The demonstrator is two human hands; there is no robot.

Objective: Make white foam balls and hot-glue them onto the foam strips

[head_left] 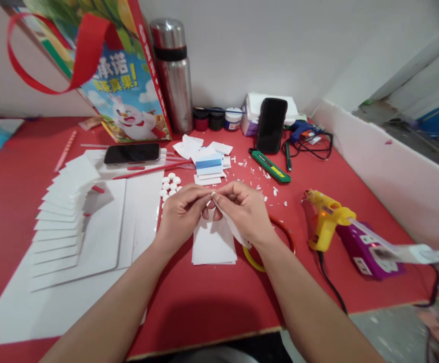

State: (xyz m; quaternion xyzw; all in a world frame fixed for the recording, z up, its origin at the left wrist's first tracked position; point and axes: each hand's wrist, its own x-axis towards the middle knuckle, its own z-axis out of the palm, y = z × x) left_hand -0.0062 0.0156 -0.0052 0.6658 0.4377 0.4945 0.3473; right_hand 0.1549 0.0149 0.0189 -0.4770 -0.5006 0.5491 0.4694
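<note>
Over the middle of the red table, my left hand (184, 214) and my right hand (244, 209) meet fingertip to fingertip. Both pinch a small piece of white paper (213, 194) between thumbs and forefingers. A longer strip of white paper (234, 229) hangs beneath my right palm. Below the hands lies a small stack of white paper sheets (213, 247). Beside my left hand sit several round white pellets (171, 184), partly hidden by it. A red and yellow ring (255, 258) lies partly under my right wrist.
Fanned white cards (62, 212) stand at left. Behind are a phone (132, 154), cut paper (209, 165), a steel flask (174, 80), paint jars (216, 119) and an upright phone (271, 125). A green cutter (270, 166) and a yellow glue gun (325, 219) on a purple box (368, 252) lie right.
</note>
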